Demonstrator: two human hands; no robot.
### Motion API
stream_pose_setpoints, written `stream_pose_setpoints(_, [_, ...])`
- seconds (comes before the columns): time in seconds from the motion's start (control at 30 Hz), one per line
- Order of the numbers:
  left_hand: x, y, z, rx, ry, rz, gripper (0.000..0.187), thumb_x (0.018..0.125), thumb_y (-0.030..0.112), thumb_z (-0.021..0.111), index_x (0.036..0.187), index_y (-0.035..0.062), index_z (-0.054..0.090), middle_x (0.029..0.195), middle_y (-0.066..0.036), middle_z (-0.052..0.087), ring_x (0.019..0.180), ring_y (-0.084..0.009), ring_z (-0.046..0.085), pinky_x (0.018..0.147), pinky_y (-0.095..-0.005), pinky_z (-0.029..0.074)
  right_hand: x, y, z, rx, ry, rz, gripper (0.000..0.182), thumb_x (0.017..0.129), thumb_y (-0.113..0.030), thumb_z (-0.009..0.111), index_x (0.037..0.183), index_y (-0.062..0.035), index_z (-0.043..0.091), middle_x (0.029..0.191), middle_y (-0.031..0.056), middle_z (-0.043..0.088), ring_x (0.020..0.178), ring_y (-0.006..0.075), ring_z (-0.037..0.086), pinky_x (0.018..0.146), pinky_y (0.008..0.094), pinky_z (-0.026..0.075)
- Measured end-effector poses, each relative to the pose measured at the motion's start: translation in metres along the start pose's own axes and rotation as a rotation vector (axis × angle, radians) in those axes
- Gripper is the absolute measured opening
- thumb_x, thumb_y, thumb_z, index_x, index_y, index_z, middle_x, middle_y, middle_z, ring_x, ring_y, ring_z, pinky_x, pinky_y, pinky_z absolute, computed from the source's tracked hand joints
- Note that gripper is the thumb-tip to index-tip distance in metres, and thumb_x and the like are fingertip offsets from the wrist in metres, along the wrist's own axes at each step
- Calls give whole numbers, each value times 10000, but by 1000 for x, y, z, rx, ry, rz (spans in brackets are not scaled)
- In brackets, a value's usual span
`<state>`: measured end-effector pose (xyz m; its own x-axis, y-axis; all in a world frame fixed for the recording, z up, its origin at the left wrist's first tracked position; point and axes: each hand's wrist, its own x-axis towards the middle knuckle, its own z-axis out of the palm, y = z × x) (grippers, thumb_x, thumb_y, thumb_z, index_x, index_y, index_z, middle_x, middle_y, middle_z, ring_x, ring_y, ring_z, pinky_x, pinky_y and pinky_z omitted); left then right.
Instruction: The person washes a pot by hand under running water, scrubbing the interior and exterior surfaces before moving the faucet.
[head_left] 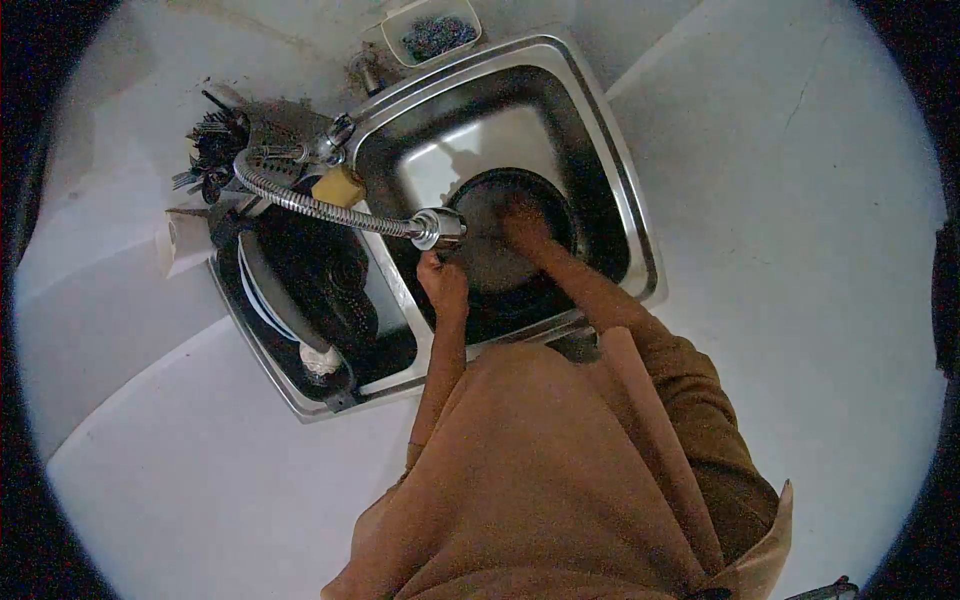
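A round dark pan [490, 277] lies in the right basin of the steel sink [643, 240]. At its left edge, my left hand [445, 287] is closed with the thumb up, gripping the rim just below the tap head. My right hand [525, 222] is down inside the pan, over its bottom; the fingers are smeared and dim. The flexible metal tap [320, 208] arches in from the left, and its spray head [438, 229] hangs over the pan's left rim.
A yellow sponge [339, 187] sits on the ledge by the tap base. The left basin holds plates [262, 295] and dark cookware. Behind it stands a cutlery holder [285, 125] with utensils. A white tub [402, 22] of scouring pads is at the back.
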<state>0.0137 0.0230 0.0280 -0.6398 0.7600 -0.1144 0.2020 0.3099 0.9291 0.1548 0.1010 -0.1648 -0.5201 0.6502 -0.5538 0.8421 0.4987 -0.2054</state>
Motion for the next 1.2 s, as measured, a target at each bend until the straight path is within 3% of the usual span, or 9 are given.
stream_pose_setpoints(0.1, [1, -8, -2, -71, -97, -122, 253, 673, 14, 534, 926, -6, 528, 816, -68, 535, 702, -201, 463, 675, -343, 415, -26, -5, 10, -90, 501, -158, 513, 823, -228, 547, 1311, -100, 449, 1326, 238, 405, 1165, 402, 448, 921, 488, 427])
stream_pose_setpoints(0.17, [6, -22, 1, -116, -18, -93, 82, 639, -42, 472, 704, -12, 511, 658, -69, 462, 576, -168, 430, 559, -312, 373, -18, -9, 36, 318, -21, 38, 663, 782, -163, 623, 1379, -106, 340, 1359, 277, 331, 1178, 413, 431, 917, 491, 432])
stream_pose_setpoints(0.37, [5, 7, 7, 189, 74, -7, 61, 623, -29, 453, 679, -34, 474, 650, -109, 475, 567, -203, 431, 556, -363, 364, -46, -26, -13, 244, -183, -21, 567, 792, -98, 585, 1321, -30, 396, 1173, 292, 514, 1083, 390, 523, 900, 448, 457])
stream_pose_setpoints(0.5, [7, -35, 4, 204, 78, 140, 75, 626, -29, 448, 696, -52, 462, 664, -118, 475, 588, -221, 437, 570, -370, 372, -27, -12, 10, 198, 20, -130, 447, 807, -125, 567, 1228, -4, 476, 1051, 233, 593, 1000, 386, 567, 863, 457, 470])
stream_pose_setpoints(0.6, [2, 5, 2, -42, 40, -253, 93, 633, -30, 456, 719, -64, 459, 697, -139, 495, 621, -240, 463, 594, -372, 389, -16, -13, -5, 314, -277, 206, 378, 813, -150, 567, 1163, -18, 512, 1082, 218, 577, 1018, 378, 550, 873, 478, 453])
stream_pose_setpoints(0.67, [3, 13, 1, 188, -4, -36, 85, 640, -32, 468, 722, -53, 463, 718, -147, 521, 621, -239, 477, 602, -357, 394, -10, -6, 25, 178, 377, -17, 405, 812, -228, 587, 1151, -18, 522, 1143, 210, 549, 1047, 375, 525, 895, 481, 438])
stream_pose_setpoints(0.77, [1, -12, 3, 336, 103, 136, 71, 644, -36, 482, 713, -44, 498, 681, -140, 537, 604, -236, 486, 605, -346, 397, -16, -15, -20, 265, 435, -40, 544, 767, -231, 654, 1236, -27, 471, 1218, 225, 503, 1092, 380, 494, 916, 478, 428])
stream_pose_setpoints(1.0, [3, 11, 3, 187, 67, -11, 38, 645, -16, 502, 673, -40, 506, 591, -103, 487, 579, -213, 450, 577, -344, 375, -54, -36, -15, 264, 28, 24, 803, 689, -116, 722, 1370, -24, 307, 1129, 225, 546, 1043, 362, 524, 880, 445, 453])
stream_pose_setpoints(1.2, [4, -13, 0, 232, 26, 76, 131, 640, -6, 472, 750, -48, 528, 654, -96, 506, 565, -177, 422, 534, -339, 358, -27, -11, 20, 207, -112, -56, 404, 819, -159, 568, 1198, -23, 524, 1139, 222, 567, 1069, 333, 548, 882, 409, 455])
